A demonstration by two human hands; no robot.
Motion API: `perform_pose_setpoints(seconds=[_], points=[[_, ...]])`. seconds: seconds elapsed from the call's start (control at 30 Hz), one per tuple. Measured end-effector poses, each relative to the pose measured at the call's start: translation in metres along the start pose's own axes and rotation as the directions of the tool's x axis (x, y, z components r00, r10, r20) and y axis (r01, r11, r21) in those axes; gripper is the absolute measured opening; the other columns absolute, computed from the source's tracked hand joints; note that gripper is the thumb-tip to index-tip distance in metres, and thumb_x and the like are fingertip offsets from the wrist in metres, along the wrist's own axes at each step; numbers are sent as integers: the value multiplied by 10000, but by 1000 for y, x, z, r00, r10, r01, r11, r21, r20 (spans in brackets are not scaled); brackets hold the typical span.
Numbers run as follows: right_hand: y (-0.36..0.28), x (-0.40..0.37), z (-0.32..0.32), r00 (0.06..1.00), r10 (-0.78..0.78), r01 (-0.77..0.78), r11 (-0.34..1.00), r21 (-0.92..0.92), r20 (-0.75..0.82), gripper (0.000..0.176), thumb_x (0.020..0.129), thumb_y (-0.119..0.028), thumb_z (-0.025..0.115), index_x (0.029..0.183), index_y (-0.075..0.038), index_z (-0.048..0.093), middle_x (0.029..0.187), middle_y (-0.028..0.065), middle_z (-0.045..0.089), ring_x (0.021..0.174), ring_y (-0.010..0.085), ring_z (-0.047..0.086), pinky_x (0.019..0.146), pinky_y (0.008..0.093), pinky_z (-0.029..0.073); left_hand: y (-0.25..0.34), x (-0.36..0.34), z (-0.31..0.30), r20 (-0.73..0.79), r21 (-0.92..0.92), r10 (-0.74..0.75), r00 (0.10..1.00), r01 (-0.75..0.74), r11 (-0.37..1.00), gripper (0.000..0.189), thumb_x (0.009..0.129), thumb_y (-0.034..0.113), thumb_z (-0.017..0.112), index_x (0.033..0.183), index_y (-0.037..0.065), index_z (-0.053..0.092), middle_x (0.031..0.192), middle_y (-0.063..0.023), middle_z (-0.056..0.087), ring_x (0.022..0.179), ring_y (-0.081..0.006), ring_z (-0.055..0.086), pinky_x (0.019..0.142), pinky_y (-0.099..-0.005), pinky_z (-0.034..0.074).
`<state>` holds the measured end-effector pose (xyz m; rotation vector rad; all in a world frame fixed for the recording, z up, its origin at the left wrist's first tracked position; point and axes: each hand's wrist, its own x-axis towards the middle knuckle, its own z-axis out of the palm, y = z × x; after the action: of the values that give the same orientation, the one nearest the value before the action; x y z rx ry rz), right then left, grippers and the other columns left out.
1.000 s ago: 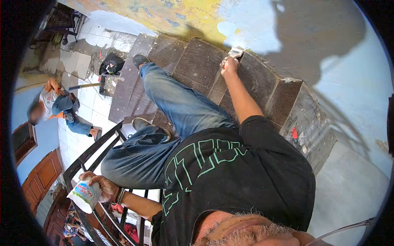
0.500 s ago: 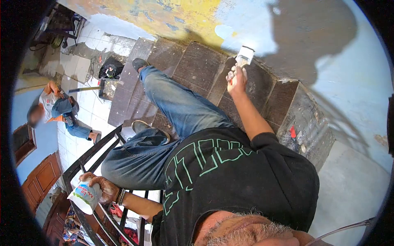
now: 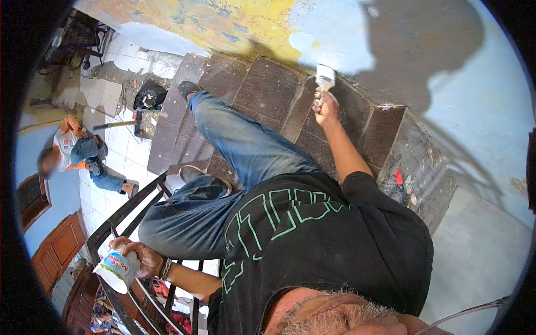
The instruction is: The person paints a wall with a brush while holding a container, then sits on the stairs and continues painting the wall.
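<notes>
My right hand (image 3: 325, 108) is closed around the handle of a paintbrush (image 3: 325, 77) with white bristles, close to the foot of the painted wall (image 3: 335, 33). Whether the bristles touch the wall is not clear. My left hand (image 3: 144, 258), with a dark bracelet at the wrist, grips a white cup (image 3: 117, 270) with a printed label beside the black metal railing (image 3: 99, 237). The cup is tilted, and its contents are hidden.
Dark tiled steps (image 3: 268, 84) lie under my legs. A red-handled tool (image 3: 398, 177) rests on a grey ledge (image 3: 427, 162). Below at left are a black bag (image 3: 149, 96), a tray with a long handle (image 3: 146, 124) and a seated person (image 3: 84, 148).
My right hand has turned and shifted slightly, and the brush head has moved a little to the left. My left hand still holds the cup in almost the same place.
</notes>
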<state>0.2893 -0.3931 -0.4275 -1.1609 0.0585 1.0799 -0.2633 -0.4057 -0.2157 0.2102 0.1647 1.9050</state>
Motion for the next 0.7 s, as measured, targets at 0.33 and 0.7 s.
perform_pose_setpoints(seconds=[0.33,0.7], points=[[-20,-28,-31,902,-251,307,945,113,-352,112,781,-193,495,855,-111,483,654,-15,457,436,98,387,407,254,308,-1,2,5,-45,-6,-7,999,7,1000,517,647,223,666,1093,57,463,1073,-129,405,1027,-263,404,706,-344,503],[1,4,27,967,-122,168,965,199,-226,80,803,-166,491,795,-96,453,628,2,449,425,119,388,379,253,299,0,0,2,-5,-19,-11,1000,11,1000,541,724,178,603,1168,36,328,1081,-153,382,1052,-278,404,715,-365,493]])
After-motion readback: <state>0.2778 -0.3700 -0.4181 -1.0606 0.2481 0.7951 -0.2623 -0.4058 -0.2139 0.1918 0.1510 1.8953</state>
